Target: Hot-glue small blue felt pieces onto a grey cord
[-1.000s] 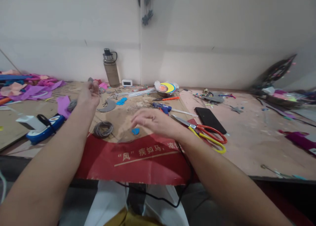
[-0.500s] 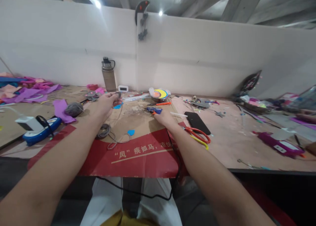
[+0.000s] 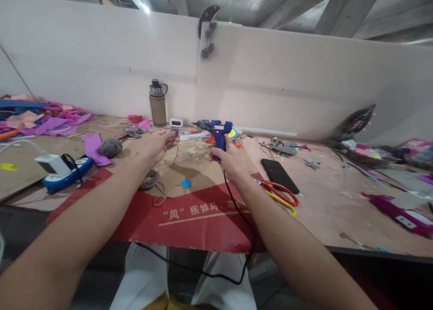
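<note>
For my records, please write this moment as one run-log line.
left hand: small grey piece, pinched | right hand: blue glue gun, pointing leftward | nearby: grey cord coil, black smartphone

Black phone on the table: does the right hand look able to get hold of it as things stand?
Probably not: the right hand holds the blue glue gun. Otherwise the way looks fairly free: nothing covers the phone, though a red scissor handle lies beside it.
</note>
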`<act>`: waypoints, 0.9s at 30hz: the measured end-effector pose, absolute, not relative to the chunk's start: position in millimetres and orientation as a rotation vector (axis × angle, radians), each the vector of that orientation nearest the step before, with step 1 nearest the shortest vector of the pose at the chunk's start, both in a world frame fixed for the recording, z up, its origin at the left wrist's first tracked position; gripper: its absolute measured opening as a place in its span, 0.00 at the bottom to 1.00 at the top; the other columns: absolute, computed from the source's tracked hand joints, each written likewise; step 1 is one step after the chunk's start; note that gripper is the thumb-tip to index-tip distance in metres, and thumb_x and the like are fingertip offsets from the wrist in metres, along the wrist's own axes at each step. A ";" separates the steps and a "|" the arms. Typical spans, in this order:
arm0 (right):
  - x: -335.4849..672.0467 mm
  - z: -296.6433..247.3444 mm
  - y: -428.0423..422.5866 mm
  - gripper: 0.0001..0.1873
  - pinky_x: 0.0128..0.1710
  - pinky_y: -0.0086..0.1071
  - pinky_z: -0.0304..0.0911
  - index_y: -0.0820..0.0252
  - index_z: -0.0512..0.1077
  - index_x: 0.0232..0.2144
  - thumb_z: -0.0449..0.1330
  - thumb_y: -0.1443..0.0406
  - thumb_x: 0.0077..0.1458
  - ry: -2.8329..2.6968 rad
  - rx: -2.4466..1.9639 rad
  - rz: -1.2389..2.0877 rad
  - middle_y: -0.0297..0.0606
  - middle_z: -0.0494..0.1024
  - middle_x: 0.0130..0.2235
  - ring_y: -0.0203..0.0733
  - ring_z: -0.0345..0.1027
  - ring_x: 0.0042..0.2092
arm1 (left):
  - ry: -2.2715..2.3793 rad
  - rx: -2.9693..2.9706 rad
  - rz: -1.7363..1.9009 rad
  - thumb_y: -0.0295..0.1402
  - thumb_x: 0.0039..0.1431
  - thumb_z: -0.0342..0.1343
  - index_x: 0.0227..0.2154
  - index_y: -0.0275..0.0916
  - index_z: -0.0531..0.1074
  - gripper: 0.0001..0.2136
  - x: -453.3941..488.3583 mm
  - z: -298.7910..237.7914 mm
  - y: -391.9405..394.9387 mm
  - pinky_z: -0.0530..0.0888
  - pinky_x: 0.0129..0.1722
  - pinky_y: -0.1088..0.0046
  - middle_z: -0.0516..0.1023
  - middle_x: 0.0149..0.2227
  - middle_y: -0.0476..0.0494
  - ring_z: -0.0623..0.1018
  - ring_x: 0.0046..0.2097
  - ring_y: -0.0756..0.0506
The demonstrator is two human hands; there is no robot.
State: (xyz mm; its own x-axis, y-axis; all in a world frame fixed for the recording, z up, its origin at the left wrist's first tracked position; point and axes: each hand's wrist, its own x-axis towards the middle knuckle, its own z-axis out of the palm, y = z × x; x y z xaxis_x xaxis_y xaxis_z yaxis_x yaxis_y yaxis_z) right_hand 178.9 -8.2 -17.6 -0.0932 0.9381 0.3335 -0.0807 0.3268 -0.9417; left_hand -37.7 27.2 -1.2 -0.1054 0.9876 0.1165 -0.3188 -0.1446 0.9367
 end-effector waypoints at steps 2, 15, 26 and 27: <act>176.7 -15.3 -13.9 0.17 0.29 0.28 0.64 0.54 0.64 0.43 0.57 0.61 0.49 -1.466 -0.825 1.013 0.32 0.72 0.34 0.32 0.63 0.28 | 0.953 0.990 1.499 0.23 0.54 0.58 0.26 0.32 0.73 0.03 -37.1 -0.2 26.0 0.72 0.23 0.85 0.77 0.24 0.44 0.75 0.23 0.55; 176.2 -24.6 -12.2 0.11 0.30 0.32 0.61 0.53 0.64 0.43 0.55 0.62 0.56 -1.710 -0.785 0.784 0.37 0.74 0.40 0.38 0.63 0.33 | 0.895 1.003 1.434 0.22 0.57 0.56 0.27 0.31 0.75 0.05 -31.7 3.4 22.1 0.71 0.20 0.88 0.77 0.25 0.45 0.75 0.23 0.56; 176.4 -25.0 -11.3 0.13 0.34 0.34 0.64 0.54 0.66 0.45 0.55 0.62 0.56 -1.743 -0.863 0.713 0.39 0.75 0.40 0.41 0.68 0.37 | 0.907 0.986 1.429 0.21 0.57 0.55 0.25 0.31 0.74 0.07 -26.7 5.6 19.7 0.70 0.19 0.87 0.77 0.25 0.44 0.74 0.23 0.56; 176.1 -24.3 -12.0 0.13 0.35 0.35 0.65 0.55 0.66 0.45 0.55 0.62 0.56 -1.744 -0.874 0.703 0.39 0.76 0.40 0.41 0.68 0.38 | 0.913 0.996 1.428 0.22 0.56 0.56 0.25 0.31 0.74 0.06 -26.4 5.4 19.6 0.70 0.20 0.87 0.77 0.25 0.44 0.74 0.23 0.56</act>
